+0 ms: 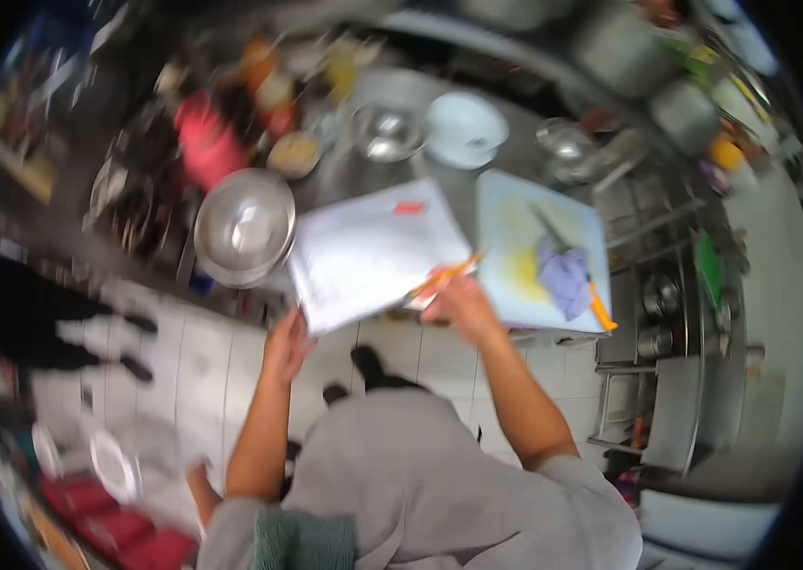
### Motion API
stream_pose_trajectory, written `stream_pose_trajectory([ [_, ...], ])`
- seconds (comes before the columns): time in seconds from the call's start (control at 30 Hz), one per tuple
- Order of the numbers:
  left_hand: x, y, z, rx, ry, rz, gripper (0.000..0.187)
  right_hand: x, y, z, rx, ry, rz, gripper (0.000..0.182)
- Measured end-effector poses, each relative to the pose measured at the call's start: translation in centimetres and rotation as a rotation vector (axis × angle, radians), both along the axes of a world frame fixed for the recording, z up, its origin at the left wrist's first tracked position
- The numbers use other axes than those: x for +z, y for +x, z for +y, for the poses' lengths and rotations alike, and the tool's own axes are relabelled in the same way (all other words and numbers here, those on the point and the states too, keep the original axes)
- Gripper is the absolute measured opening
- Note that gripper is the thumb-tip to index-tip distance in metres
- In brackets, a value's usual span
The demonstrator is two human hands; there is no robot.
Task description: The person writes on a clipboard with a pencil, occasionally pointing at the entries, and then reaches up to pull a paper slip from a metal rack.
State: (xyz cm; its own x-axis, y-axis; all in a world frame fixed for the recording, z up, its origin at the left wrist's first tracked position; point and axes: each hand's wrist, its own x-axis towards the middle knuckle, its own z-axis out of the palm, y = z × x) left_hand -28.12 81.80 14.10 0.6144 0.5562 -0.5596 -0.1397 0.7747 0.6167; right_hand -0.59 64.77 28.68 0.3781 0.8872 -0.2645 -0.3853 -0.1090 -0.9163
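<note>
A white rectangular board (378,252) with a small red label lies at the front of the metal counter, tilted in view. My left hand (286,347) is closed on its lower left corner. At its lower right corner, my right hand (463,306) is closed around a thin orange object (449,273), whose kind blur hides. Right of that hand is a pale cutting board (501,237) with yellow stains. On it lie a knife (546,226), a crumpled purple cloth (565,278) and an orange handle (599,309) partly under the cloth.
A steel bowl (245,223) stands left of the white board. Behind are a smaller steel bowl (388,133), a white bowl (466,130) and a pink container (207,138). Metal shelving (677,408) stands at right. Another person's dark-clothed legs (31,323) show at left.
</note>
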Motion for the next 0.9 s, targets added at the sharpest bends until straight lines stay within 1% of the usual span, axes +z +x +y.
stream_pose_trajectory([
  [0.03, 0.5, 0.3, -0.2, 0.06, -0.02, 0.003, 0.039, -0.5, 1.2, 0.7, -0.01, 0.008, -0.137, 0.027],
  [0.07, 1.6, 0.5, -0.6, 0.087, -0.029, 0.024, 0.039, 0.0, 1.8, 1.4, -0.042, -0.019, -0.204, 0.025],
  [0.17, 4.4, 1.4, -1.0, 0.129, -0.003, 0.084, 0.039, -1.1, 3.4, 3.7, -0.023, -0.027, -0.309, 0.023],
  [0.23, 4.9, 1.5, -1.0, 0.141, 0.016, 0.125, 0.04, -1.8, 4.0, 5.1, -0.004, -0.022, -0.343, 0.023],
  [0.27, 4.8, 1.6, -1.0, 0.147, 0.021, 0.144, 0.04, -2.3, 4.0, 5.7, 0.03, -0.019, -0.303, 0.024],
  [0.33, 4.6, 1.8, -1.2, 0.172, 0.027, 0.191, 0.042, -3.4, 3.7, 7.0, 0.095, -0.017, -0.316, 0.024],
  [0.5, 4.2, 1.9, -1.8, 0.229, -0.002, 0.216, 0.037, -3.9, 2.5, 9.2, 0.252, -0.084, -0.342, 0.023],
  [0.6, 4.0, 1.7, -2.2, 0.199, -0.016, 0.198, 0.035, -4.1, 2.2, 10.2, 0.292, -0.106, -0.36, 0.023],
  [0.7, 3.2, 1.2, -2.5, 0.134, -0.003, 0.182, 0.038, -4.2, 1.4, 10.9, 0.243, -0.084, -0.366, 0.021],
  [0.8, 3.4, 1.2, -2.3, 0.127, -0.02, 0.191, 0.037, -4.8, 0.4, 10.8, 0.27, -0.083, -0.471, 0.02],
  [0.9, 3.0, 0.9, -2.3, 0.116, -0.035, 0.176, 0.037, -4.8, -0.5, 10.3, 0.3, -0.052, -0.684, 0.02],
])
